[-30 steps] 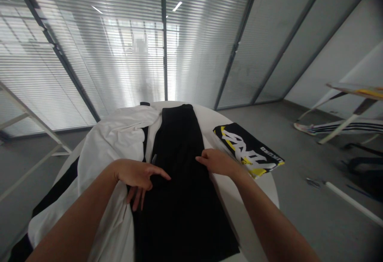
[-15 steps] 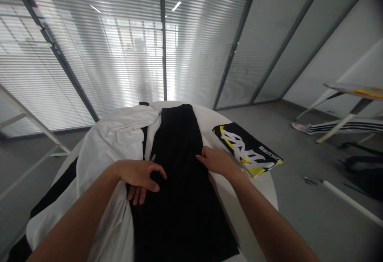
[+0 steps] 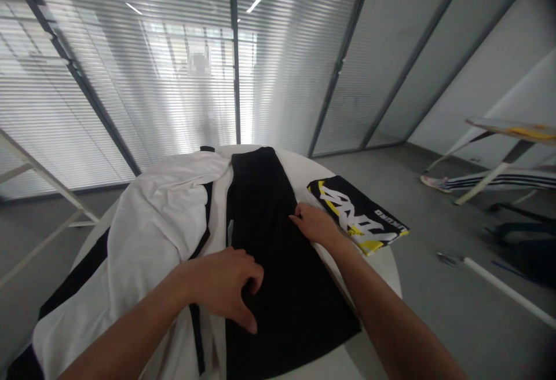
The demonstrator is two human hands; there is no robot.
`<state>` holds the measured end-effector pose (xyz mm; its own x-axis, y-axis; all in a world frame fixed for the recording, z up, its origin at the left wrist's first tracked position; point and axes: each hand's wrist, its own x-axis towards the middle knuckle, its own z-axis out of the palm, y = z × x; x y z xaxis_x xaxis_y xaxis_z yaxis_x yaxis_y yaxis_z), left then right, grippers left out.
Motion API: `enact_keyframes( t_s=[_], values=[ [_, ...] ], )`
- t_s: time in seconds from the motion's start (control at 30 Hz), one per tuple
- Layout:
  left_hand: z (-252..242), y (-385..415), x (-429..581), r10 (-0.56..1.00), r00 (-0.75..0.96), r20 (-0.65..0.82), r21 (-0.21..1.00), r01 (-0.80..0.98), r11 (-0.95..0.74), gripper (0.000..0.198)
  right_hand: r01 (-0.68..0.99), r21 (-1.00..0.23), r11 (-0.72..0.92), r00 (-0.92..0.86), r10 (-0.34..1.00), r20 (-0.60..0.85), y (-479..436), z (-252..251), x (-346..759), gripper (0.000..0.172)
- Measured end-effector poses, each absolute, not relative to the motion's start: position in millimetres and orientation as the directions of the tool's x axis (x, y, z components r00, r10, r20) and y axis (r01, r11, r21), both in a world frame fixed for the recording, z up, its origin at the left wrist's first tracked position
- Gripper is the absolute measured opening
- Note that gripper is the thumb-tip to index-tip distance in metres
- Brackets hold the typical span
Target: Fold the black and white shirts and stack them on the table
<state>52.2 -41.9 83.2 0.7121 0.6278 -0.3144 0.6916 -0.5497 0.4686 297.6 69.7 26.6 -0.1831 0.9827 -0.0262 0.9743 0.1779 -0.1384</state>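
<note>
A long black garment [image 3: 260, 194] lies lengthwise on a round white table [image 3: 295, 165]. My left hand [image 3: 223, 290] rests low on it, with fingers curled into the black cloth near its left edge. My right hand [image 3: 315, 225] sits on the garment's right edge, fingers together; the thumb is hard to make out. Left of the black cloth, a rumpled white garment with black stripes [image 3: 160, 223] overlaps the table and hangs past its rim. Right of my right hand lies a folded black, white and yellow printed item [image 3: 351, 212], not touching the hand.
Behind the table stand glass partitions with blinds. On the grey floor at right are a white rod [image 3: 504, 290], a dark bag [image 3: 525, 247], and a striped trouser leg with a shoe [image 3: 499, 180] beneath a low table [image 3: 510, 128]. A white frame [image 3: 39, 183] stands at left.
My left hand has moved down and to the right over the black garment, showing more of the white garment's stripe. My right hand stays on the edge. The view has shifted slightly.
</note>
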Motion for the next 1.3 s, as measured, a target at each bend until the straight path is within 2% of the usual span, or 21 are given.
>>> enact_keyframes(
  t_s=[0.13, 0.27, 0.5, 0.6, 0.73, 0.8, 0.87, 0.93, 0.97, 1.03, 1.17, 1.3],
  values=[
    [71, -60, 69, 0.505, 0.785, -0.359, 0.440, 0.619, -0.650, 0.040, 0.962, -0.184, 0.205, -0.217, 0.975, -0.050, 76, 23, 302, 0.019],
    [68, -67, 72, 0.452, 0.793, -0.407, 0.437, 0.604, -0.666, 0.013, 0.951, -0.230, 0.206, -0.224, 0.973, -0.055, 80, 21, 305, 0.019],
    [93, -58, 56, 0.384, 0.761, -0.522, 0.610, 0.648, -0.455, 0.011, 0.929, -0.274, 0.247, -0.276, 0.958, -0.074, 81, 28, 315, 0.021],
    [94, -56, 55, 0.260, 0.782, -0.566, 0.678, 0.621, -0.393, 0.009, 0.921, -0.264, 0.286, -0.326, 0.938, -0.122, 78, 31, 322, 0.021],
    [88, -58, 63, 0.132, 0.830, -0.542, 0.761, 0.551, -0.341, 0.006, 0.925, -0.231, 0.301, -0.339, 0.929, -0.149, 74, 33, 324, 0.023],
    [85, -56, 67, 0.264, 0.835, -0.483, 0.765, 0.548, -0.337, 0.014, 0.932, -0.228, 0.282, -0.313, 0.943, -0.116, 72, 35, 320, 0.025],
    [79, -49, 68, 0.549, 0.765, -0.337, 0.692, 0.596, -0.406, 0.022, 0.935, -0.238, 0.262, -0.282, 0.958, -0.056, 70, 36, 314, 0.023],
    [68, -37, 66, 0.790, 0.605, -0.104, 0.497, 0.719, -0.485, 0.025, 0.931, -0.251, 0.265, -0.273, 0.962, 0.001, 68, 35, 307, 0.022],
    [61, -30, 63, 0.847, 0.532, 0.001, 0.385, 0.782, -0.491, 0.027, 0.929, -0.249, 0.274, -0.281, 0.960, 0.009, 68, 35, 304, 0.023],
    [47, -16, 57, 0.890, 0.448, 0.088, 0.265, 0.850, -0.455, 0.030, 0.926, -0.228, 0.302, -0.311, 0.950, -0.007, 66, 33, 301, 0.026],
    [29, -2, 44, 0.916, 0.393, 0.075, 0.236, 0.886, -0.400, 0.038, 0.931, -0.186, 0.313, -0.334, 0.938, -0.093, 66, 32, 306, 0.024],
    [31, -3, 40, 0.921, 0.386, 0.047, 0.166, 0.906, -0.388, 0.035, 0.925, -0.187, 0.330, -0.366, 0.907, -0.210, 67, 37, 316, 0.024]
  ],
)
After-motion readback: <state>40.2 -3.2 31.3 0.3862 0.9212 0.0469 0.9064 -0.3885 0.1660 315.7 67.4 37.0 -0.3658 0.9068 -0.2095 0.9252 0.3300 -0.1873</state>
